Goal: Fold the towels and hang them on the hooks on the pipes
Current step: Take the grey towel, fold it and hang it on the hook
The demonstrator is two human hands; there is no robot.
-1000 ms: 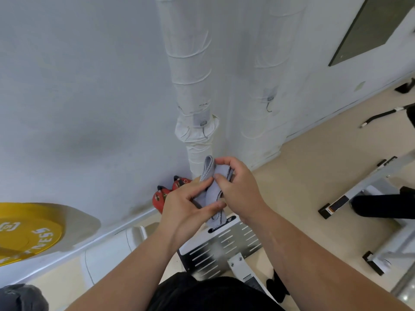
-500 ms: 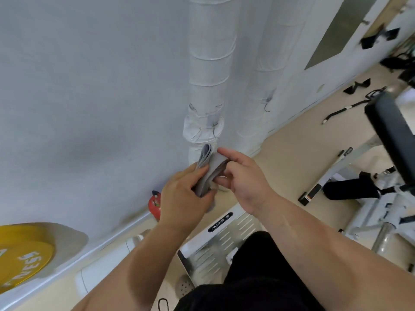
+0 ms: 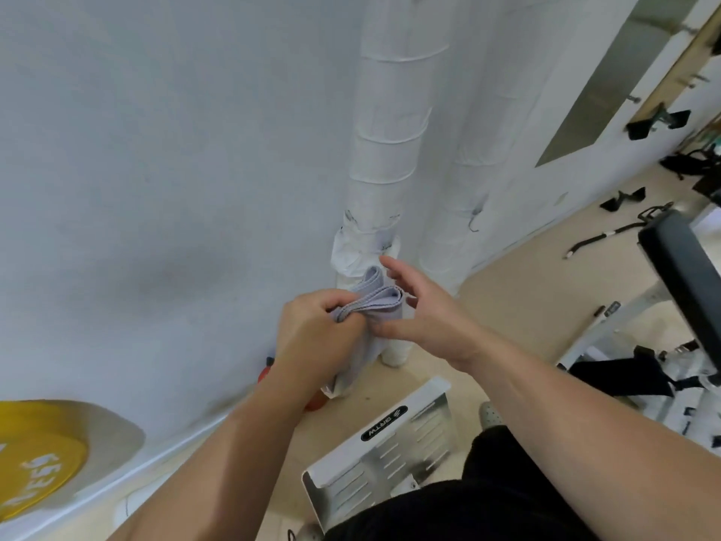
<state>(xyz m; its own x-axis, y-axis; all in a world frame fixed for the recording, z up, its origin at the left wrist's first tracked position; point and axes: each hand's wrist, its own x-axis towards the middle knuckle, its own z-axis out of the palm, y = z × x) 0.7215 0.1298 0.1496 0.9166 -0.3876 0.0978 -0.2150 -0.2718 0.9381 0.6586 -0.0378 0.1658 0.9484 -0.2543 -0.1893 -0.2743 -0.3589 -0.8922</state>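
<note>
Left hand (image 3: 312, 333) fisted around folded pale-grey terry towel (image 3: 374, 302), soft layered loops showing at top, loose end hanging below the fist. Right hand (image 3: 425, 310) open, fingers spread, just beside towel (contact unclear). Behind: two white tape-wrapped cylindrical pipes (image 3: 384, 158), ridged seams; thin bent metal hook (image 3: 474, 220) on right pipe. Glossy yellow round weight plate (image 3: 35, 458) leaning on wall.

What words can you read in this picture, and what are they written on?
"BRTW", upside down from here, on the black badge of the white metal footplate.
"...NESS", white letters cut off by the picture's edge, on the yellow weight plate.
A small mark on the left pipe's wrapping: too small to read.
No writing shows on the folded towel.
</note>
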